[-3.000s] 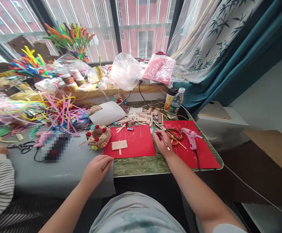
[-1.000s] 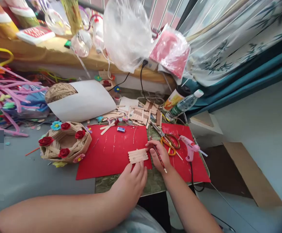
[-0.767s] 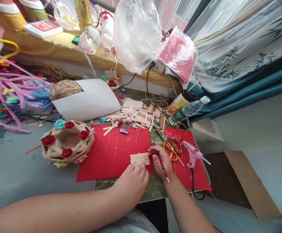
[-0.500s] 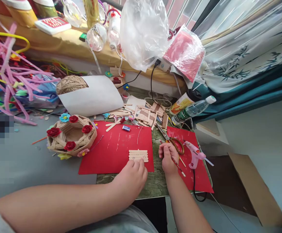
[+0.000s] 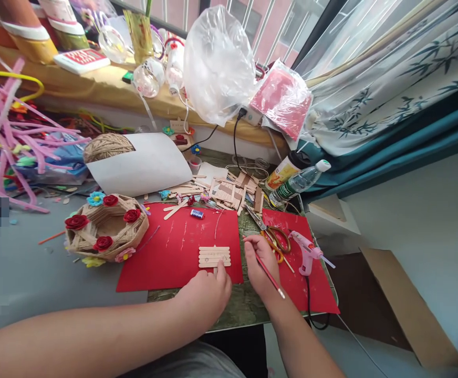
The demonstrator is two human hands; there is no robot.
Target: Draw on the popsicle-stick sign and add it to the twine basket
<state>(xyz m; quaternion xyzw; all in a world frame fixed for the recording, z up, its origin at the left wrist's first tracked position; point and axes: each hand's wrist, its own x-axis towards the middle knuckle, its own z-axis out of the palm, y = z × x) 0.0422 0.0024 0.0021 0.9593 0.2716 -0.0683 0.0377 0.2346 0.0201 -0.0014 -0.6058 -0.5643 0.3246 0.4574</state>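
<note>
A small sign of craft sticks (image 5: 208,257), several sticks laid side by side with faint pencil marks, lies at the lower right of a red sheet (image 5: 146,268). My left hand (image 5: 207,291) grips its lower edge, the index finger pressed on top and the other fingers curled. A red pencil (image 5: 267,272) is pinched in my right hand (image 5: 261,260), its tip pointing left toward the sign. Beyond the right hand lie scissors with brown handles (image 5: 278,239). A blue-and-white eraser (image 5: 197,214) rests on the red sheet.
A twine basket with red roses (image 5: 132,236) stands left. Loose craft sticks (image 5: 229,193), a white paper sheet (image 5: 150,165) and twine ball (image 5: 108,147) lie behind. Rightward are a water bottle (image 5: 298,185), a pink glue gun (image 5: 306,253) and another red sheet (image 5: 319,294).
The view has shifted slightly. My right hand has turned and come nearer the sign, with the pencil now along its top. My left index finger reaches further onto the sign.
</note>
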